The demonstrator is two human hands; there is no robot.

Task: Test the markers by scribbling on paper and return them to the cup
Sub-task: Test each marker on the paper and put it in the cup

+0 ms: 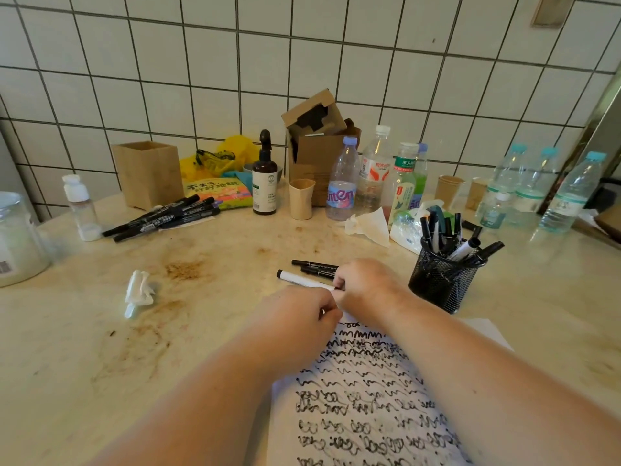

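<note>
Lower middle and right of the frame: paper point(369, 398) already full of black scribbles, lying flat on the worktop point(84, 348), near the body, probably for easy testing. Just above it, at the centre: left hand point(295, 317) with fingers curled and right hand point(363, 284) pinching, both closed on the white marker point(302, 281), which lay pointing to the left; cap end black. Probably being capped or uncapped there, but could not tell which. Touching the right hand, a little further: two black markers point(316, 266) on the worktop, maybe waiting for their turn. At the right of the hands: black mesh cup point(443, 277) with several markers standing inside, near enough for the return and with nothing between. At centre left: crumpled white tissue point(137, 292), apart from the work. Further, upper left: pile of black markers point(164, 218) before a wooden box point(148, 173). Along the tiled wall: brown pump bottle point(264, 176), beige cup point(301, 198), water bottles point(341, 183), cardboard box point(317, 139).
</note>
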